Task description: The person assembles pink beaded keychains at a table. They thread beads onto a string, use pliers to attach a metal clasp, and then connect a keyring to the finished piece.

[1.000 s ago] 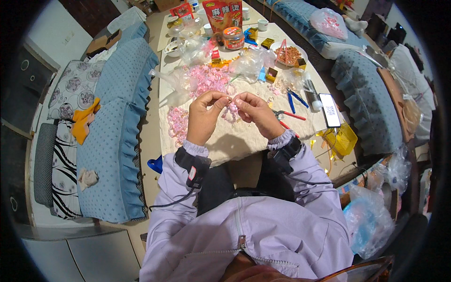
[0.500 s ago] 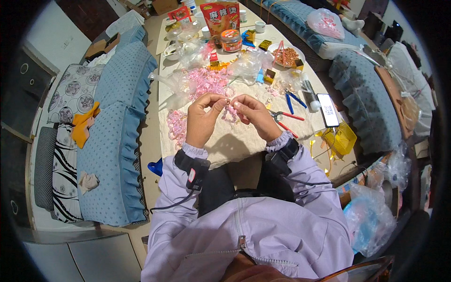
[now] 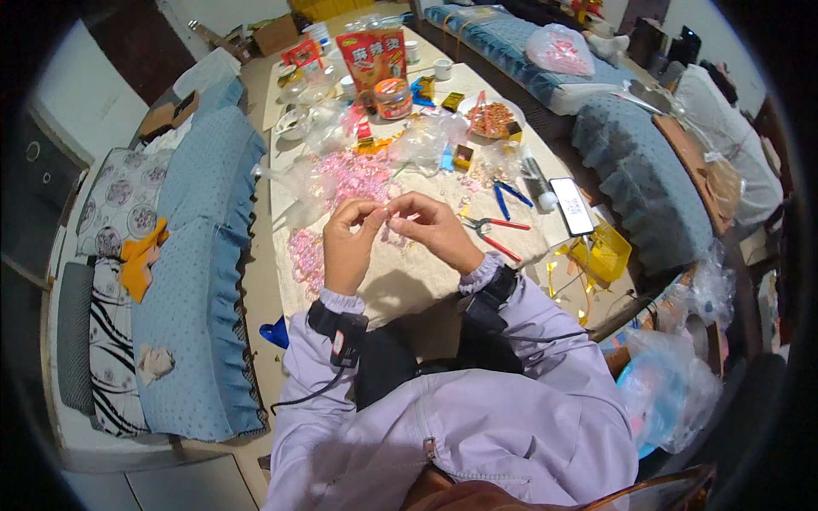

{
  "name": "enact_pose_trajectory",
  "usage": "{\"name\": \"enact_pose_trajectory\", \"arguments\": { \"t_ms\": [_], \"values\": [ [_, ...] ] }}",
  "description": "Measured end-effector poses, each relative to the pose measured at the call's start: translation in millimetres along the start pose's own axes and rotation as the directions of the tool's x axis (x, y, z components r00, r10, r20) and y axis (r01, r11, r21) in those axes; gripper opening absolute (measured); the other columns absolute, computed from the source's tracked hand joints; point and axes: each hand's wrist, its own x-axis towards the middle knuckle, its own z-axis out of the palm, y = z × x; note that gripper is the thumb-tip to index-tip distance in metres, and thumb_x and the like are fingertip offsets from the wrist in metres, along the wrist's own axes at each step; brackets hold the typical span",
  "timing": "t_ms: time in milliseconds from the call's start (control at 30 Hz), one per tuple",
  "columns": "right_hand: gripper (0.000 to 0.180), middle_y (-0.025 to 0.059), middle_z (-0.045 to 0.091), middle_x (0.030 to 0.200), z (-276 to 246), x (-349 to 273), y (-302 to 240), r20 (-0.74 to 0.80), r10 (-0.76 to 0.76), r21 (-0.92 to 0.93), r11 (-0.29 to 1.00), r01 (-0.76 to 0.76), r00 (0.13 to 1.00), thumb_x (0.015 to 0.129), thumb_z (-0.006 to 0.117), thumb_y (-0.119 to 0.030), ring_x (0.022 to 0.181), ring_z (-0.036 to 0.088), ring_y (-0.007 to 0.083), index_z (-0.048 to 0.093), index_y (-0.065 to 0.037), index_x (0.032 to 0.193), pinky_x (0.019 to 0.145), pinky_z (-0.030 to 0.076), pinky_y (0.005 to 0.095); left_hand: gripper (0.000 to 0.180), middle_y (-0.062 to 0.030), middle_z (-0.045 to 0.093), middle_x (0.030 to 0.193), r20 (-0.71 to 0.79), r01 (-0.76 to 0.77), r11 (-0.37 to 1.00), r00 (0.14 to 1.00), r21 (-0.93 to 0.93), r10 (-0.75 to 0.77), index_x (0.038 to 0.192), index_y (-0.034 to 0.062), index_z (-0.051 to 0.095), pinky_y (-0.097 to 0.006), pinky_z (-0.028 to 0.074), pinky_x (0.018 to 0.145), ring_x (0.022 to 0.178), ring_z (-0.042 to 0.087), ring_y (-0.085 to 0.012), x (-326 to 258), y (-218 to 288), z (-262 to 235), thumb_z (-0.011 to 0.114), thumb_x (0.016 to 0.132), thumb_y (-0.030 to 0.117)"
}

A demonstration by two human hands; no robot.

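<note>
Over the near part of the cream cloth (image 3: 426,271), my left hand (image 3: 348,247) and my right hand (image 3: 439,232) meet at their fingertips, thumbs and forefingers pinched. Between them is a small pink beaded strand (image 3: 387,232), mostly hidden by the fingers. Just beyond the hands lies a heap of pink beads (image 3: 351,175). Left of my left hand sits a second cluster of pink beaded pieces (image 3: 305,260). To the right of my right hand rest red-handled pliers (image 3: 501,226) with their handles spread, and behind them blue-handled pliers (image 3: 513,200).
A phone (image 3: 571,207) and a clear tube (image 3: 537,180) lie at the table's right edge, above a yellow basket (image 3: 609,251). Farther back are plastic bags (image 3: 426,140), a plate of nuts (image 3: 492,119), an orange-lidded jar (image 3: 393,99) and a red food packet (image 3: 372,60). Blue-covered sofas flank the table.
The whole view has shifted, so the table and hands appear farther left and lower. My fingers have drawn closer together, and less of the pink strand shows below them.
</note>
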Motion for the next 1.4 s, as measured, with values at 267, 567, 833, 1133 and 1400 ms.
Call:
{"name": "enact_pose_trajectory", "arguments": {
  "t_ms": [267, 567, 833, 1133, 1400],
  "values": [
    [0.016, 0.0042, 0.069, 0.094, -0.4, -1.1, 8.7, -0.010, 0.009, -0.021, 1.000, -0.009, 1.000, 0.097, 0.068, -0.015, 0.081, 0.067, 0.0097, 0.065, -0.001, 0.106, 0.070, 0.054, 0.0244, 0.015, -0.0042, 0.065, 0.097, -0.005, 0.042, 0.990, 0.999, -0.132, -0.043, 0.098, -0.0017, 0.072, -0.026, 0.050, 0.080, 0.088, 0.062, -0.0118, -7.8, -8.6, 5.5, 0.070, 0.096, 0.013],
    [0.009, 0.0007, 0.069, 0.085, -1.0, -3.7, 11.5, 0.003, 0.030, 0.027, 0.999, -0.030, 1.000, 0.092, 0.069, -0.012, 0.073, 0.062, 0.0058, 0.068, -0.003, 0.094, 0.063, 0.050, 0.0214, 0.017, -0.0045, 0.064, 0.095, 0.015, 0.066, 0.971, 0.998, -0.228, -0.065, 0.093, -0.0012, 0.070, -0.028, 0.049, 0.081, 0.088, 0.060, -0.0133, -14.6, -15.4, 5.9, 0.071, 0.095, 0.016],
    [0.009, -0.0007, 0.067, 0.080, 0.5, -5.8, 12.5, -0.031, -0.005, -0.186, 0.983, 0.000, 1.000, 0.087, 0.072, -0.015, 0.069, 0.058, 0.0048, 0.069, -0.006, 0.087, 0.059, 0.045, 0.0230, 0.015, -0.0038, 0.061, 0.100, 0.098, 0.072, 0.978, 0.994, -0.196, -0.053, 0.096, 0.0000, 0.066, -0.027, 0.048, 0.085, 0.093, 0.059, -0.0120, -20.7, -25.5, 1.0, 0.067, 0.099, 0.014],
    [0.009, 0.0047, 0.066, 0.082, 7.2, -10.2, 6.3, -0.022, -0.184, -0.491, 0.858, 0.150, 0.983, 0.082, 0.073, -0.014, 0.071, 0.062, 0.0165, 0.069, -0.008, 0.088, 0.065, 0.049, 0.0308, 0.015, -0.0031, 0.063, 0.104, 0.144, 0.111, 0.947, 0.987, -0.300, -0.070, 0.097, 0.0028, 0.065, -0.029, 0.047, 0.090, 0.097, 0.059, -0.0125, -30.7, -37.2, -2.9, 0.066, 0.099, 0.018],
    [0.016, 0.0050, 0.064, 0.085, 10.1, -11.8, 4.3, 0.124, -0.376, -0.699, 0.624, 0.350, 0.918, 0.078, 0.075, -0.013, 0.083, 0.062, 0.0242, 0.066, -0.009, 0.091, 0.071, 0.052, 0.0358, 0.017, -0.0026, 0.062, 0.106, 0.168, 0.234, 0.840, 0.971, -0.490, -0.172, 0.109, 0.0048, 0.060, -0.028, 0.047, 0.088, 0.096, 0.059, -0.0113, -41.8, -46.4, 7.1, 0.063, 0.102, 0.020]
  ]
}}
